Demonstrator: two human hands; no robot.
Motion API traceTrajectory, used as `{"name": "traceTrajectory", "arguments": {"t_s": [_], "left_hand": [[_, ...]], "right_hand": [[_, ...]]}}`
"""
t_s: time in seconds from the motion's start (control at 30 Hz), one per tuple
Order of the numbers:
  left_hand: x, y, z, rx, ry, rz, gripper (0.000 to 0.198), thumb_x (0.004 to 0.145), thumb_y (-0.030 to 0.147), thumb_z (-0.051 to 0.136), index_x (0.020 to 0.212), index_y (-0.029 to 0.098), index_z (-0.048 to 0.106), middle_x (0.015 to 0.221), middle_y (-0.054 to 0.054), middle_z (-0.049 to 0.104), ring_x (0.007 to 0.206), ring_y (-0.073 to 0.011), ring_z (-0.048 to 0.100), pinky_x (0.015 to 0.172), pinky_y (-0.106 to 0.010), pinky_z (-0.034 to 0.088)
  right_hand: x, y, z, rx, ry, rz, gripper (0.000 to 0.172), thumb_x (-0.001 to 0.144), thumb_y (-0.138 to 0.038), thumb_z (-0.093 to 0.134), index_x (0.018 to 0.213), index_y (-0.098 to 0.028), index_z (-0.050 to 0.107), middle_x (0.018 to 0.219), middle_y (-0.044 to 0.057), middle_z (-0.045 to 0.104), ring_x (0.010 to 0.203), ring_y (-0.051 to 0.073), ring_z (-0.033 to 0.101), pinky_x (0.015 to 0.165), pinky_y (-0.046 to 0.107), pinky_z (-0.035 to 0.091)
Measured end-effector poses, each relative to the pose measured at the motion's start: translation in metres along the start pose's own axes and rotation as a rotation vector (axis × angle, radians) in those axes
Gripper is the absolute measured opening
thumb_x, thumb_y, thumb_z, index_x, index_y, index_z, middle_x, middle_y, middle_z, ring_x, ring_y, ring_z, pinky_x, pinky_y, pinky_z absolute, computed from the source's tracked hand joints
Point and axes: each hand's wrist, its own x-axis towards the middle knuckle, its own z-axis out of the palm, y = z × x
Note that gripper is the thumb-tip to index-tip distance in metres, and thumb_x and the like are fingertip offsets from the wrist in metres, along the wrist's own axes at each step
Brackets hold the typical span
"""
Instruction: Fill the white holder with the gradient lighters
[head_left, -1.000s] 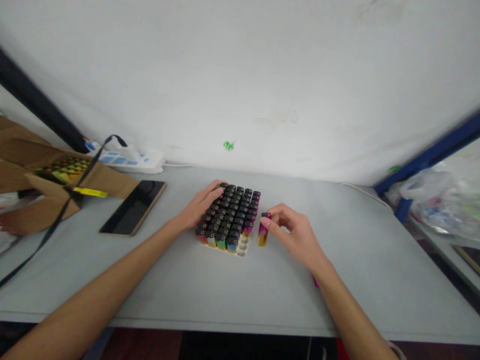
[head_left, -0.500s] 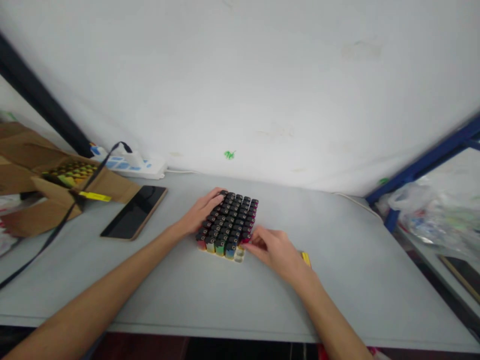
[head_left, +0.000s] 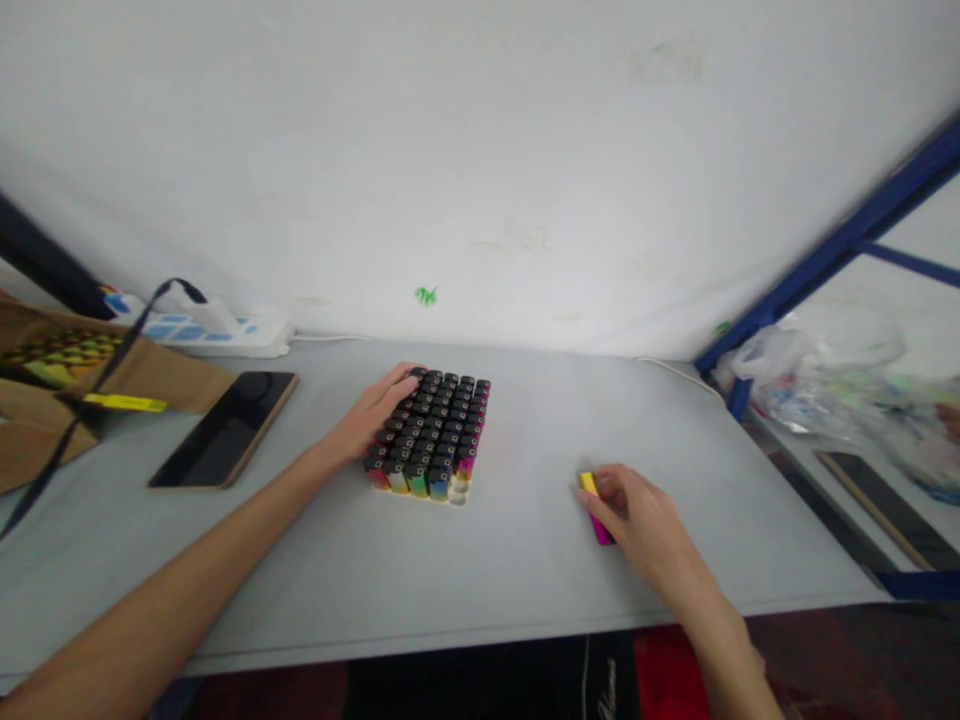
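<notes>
A tray of many lighters (head_left: 431, 435) with black tops and coloured bodies stands upright in rows on the grey table (head_left: 525, 420). My left hand (head_left: 373, 410) rests against the tray's left side, fingers curled over the far corner. My right hand (head_left: 645, 520) is out to the right near the table's front edge, fingers closed over a yellow and pink lighter (head_left: 594, 505) that lies on the table.
A black phone (head_left: 225, 428) lies left of the tray. Behind it are a white power strip (head_left: 202, 328) and an open cardboard box (head_left: 67, 380) with more lighters. A blue frame (head_left: 825, 260) and plastic bags (head_left: 832, 385) stand at the right.
My right hand put its lighter into the tray's right edge, then moved right and toward the front to a lighter lying on the table. The view has shifted to the right.
</notes>
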Motion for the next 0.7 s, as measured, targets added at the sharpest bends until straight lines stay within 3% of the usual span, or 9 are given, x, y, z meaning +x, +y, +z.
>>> {"name": "traceTrajectory", "arguments": {"t_s": [0.1, 0.23, 0.33, 0.43, 0.5, 0.6, 0.7], "left_hand": [[0.001, 0.0, 0.0, 0.016, 0.003, 0.003, 0.055, 0.103, 0.062, 0.046, 0.138, 0.023, 0.062, 0.137, -0.006, 0.07, 0.125, -0.0307, 0.062, 0.115, -0.041, 0.044], [0.0, 0.003, 0.0, 0.03, 0.027, 0.029, 0.054, 0.102, 0.061, 0.046, 0.134, 0.021, 0.064, 0.132, -0.007, 0.072, 0.126, -0.0312, 0.062, 0.117, -0.044, 0.044], [-0.001, 0.004, 0.001, 0.03, 0.035, 0.035, 0.052, 0.103, 0.061, 0.046, 0.131, 0.022, 0.064, 0.135, -0.008, 0.071, 0.128, -0.0311, 0.062, 0.118, -0.045, 0.043], [-0.002, 0.004, 0.001, 0.037, 0.039, 0.038, 0.05, 0.104, 0.061, 0.045, 0.129, 0.022, 0.065, 0.132, -0.008, 0.072, 0.128, -0.0308, 0.062, 0.118, -0.044, 0.044], [-0.002, 0.004, 0.001, 0.035, 0.034, 0.031, 0.05, 0.104, 0.061, 0.044, 0.128, 0.022, 0.065, 0.128, -0.007, 0.073, 0.126, -0.0303, 0.063, 0.117, -0.044, 0.044], [-0.003, 0.005, 0.001, 0.028, 0.031, 0.026, 0.049, 0.104, 0.061, 0.045, 0.128, 0.022, 0.065, 0.126, -0.006, 0.073, 0.125, -0.0296, 0.063, 0.117, -0.042, 0.044], [-0.004, 0.006, 0.001, 0.032, 0.025, 0.018, 0.05, 0.104, 0.06, 0.045, 0.13, 0.022, 0.065, 0.127, -0.006, 0.073, 0.125, -0.0294, 0.063, 0.117, -0.041, 0.044]], "right_hand": [[0.008, -0.008, 0.001, 0.104, -0.124, -0.012, 0.032, 0.101, -0.05, 0.056, 0.099, -0.021, 0.071, 0.086, 0.008, 0.073, 0.082, 0.026, 0.068, 0.077, 0.04, 0.055], [0.04, -0.038, 0.002, 0.476, -0.254, -0.057, 0.035, 0.101, -0.057, 0.059, 0.104, -0.023, 0.061, 0.098, 0.007, 0.072, 0.078, 0.02, 0.069, 0.066, 0.033, 0.056], [0.069, -0.064, 0.007, 0.71, -0.377, -0.13, 0.04, 0.103, -0.063, 0.055, 0.109, -0.024, 0.052, 0.088, 0.0, 0.069, 0.064, 0.014, 0.06, 0.06, 0.028, 0.05], [0.094, -0.086, 0.015, 0.807, -0.467, -0.141, 0.044, 0.102, -0.066, 0.055, 0.118, -0.025, 0.053, 0.075, -0.006, 0.06, 0.053, 0.011, 0.047, 0.048, 0.024, 0.039], [0.108, -0.095, 0.024, 0.753, -0.421, -0.179, 0.045, 0.1, -0.065, 0.06, 0.117, -0.024, 0.063, 0.071, -0.006, 0.055, 0.054, 0.011, 0.044, 0.048, 0.024, 0.035], [0.119, -0.098, 0.042, 0.665, -0.233, -0.236, 0.045, 0.101, -0.062, 0.059, 0.101, -0.02, 0.076, 0.069, -0.002, 0.056, 0.063, 0.013, 0.046, 0.055, 0.025, 0.037], [0.118, -0.093, 0.055, 0.743, -0.163, -0.144, 0.045, 0.098, -0.062, 0.063, 0.107, -0.021, 0.076, 0.065, -0.004, 0.054, 0.06, 0.013, 0.043, 0.055, 0.025, 0.035]]}}
